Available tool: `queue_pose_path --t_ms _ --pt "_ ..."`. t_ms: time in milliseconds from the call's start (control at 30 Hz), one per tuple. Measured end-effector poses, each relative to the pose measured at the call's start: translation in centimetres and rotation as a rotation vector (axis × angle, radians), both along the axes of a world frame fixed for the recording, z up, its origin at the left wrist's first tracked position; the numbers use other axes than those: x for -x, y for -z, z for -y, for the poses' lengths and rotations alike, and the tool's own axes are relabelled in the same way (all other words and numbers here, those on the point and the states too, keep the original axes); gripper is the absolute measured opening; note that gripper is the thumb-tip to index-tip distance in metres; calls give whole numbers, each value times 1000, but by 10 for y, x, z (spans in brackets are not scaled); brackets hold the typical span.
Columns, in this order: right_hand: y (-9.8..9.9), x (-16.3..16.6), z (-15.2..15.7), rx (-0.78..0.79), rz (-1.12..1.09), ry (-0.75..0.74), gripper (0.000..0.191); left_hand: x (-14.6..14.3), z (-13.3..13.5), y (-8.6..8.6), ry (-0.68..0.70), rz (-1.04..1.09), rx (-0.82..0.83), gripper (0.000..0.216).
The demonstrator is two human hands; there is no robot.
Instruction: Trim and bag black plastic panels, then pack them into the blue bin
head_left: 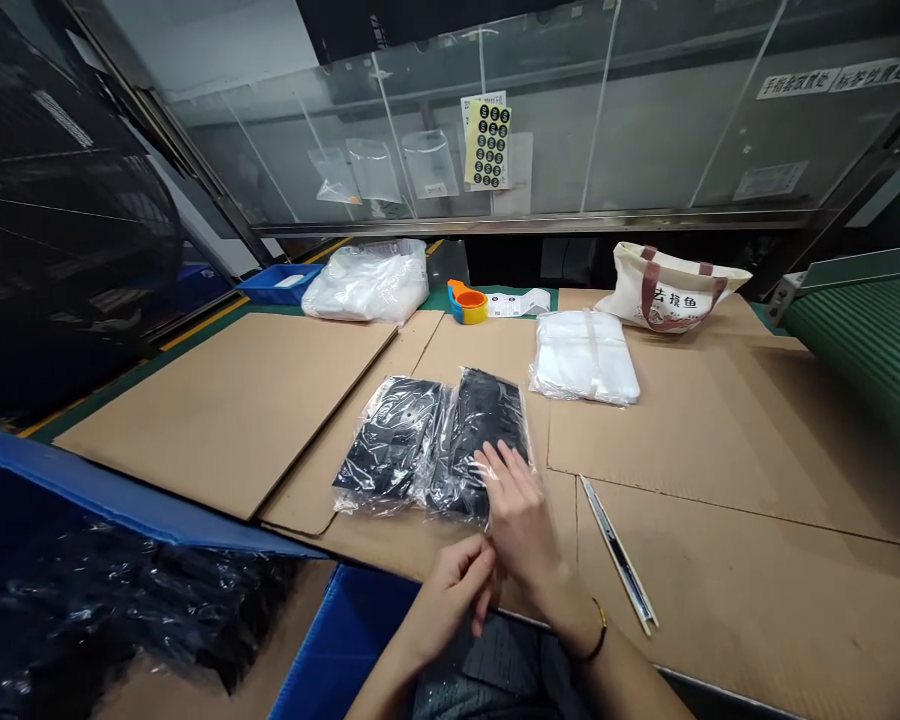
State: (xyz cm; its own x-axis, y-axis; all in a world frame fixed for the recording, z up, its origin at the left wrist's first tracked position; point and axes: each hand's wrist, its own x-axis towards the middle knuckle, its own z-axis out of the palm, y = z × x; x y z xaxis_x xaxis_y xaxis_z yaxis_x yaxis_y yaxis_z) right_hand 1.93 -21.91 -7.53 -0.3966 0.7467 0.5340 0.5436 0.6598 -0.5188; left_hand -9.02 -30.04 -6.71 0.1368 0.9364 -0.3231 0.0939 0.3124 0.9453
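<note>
Two black folded items in clear plastic bags lie side by side on the cardboard: a left bagged item [390, 440] and a right bagged item [489, 405]. My right hand [521, 515] rests on the lower right part of the right one, fingers stretched out. Just below that bag's near edge is my left hand [457, 580], its fingers curled in and the thumb against them. What the left fingers may hold is hidden. Right of my hands lies a long narrow metal-and-white tool [619, 550], its kind unclear.
Behind the bags are a stack of clear plastic bags [585, 355], an orange-and-blue tape dispenser [466, 302], a canvas tote bag [671, 290] and a white plastic bundle [367, 280]. A cardboard sheet [232, 400] lies left. A blue bin [142, 510] at lower left holds black bagged items.
</note>
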Motion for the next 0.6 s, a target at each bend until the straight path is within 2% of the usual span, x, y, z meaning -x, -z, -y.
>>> queue_pose_path --t_ms 100,167,267,333,400,467,500,600 --pt "-2 13 0 65 103 -87 49 16 3 -7 -37 -109 -83 51" --pt "-4 16 4 103 86 -195 44 24 3 -14 -103 -207 -155 49" --pt "-8 12 15 212 -107 -385 40 33 1 -22 -173 -450 -383 37" --pt "-13 0 22 331 -289 -429 36 38 -3 -24 -198 -624 -577 30" --pt "-18 -16 24 436 -432 -336 30 41 -9 -21 -225 -789 -768 25" --pt "-20 -33 20 474 -503 -156 24 45 -17 -16 -213 -951 -929 14" --pt "-19 -40 16 469 -511 -68 22 47 -22 -13 -176 -1025 -971 15" --pt "-8 -49 4 513 -479 61 29 52 -34 -3 11 -1175 -973 51"
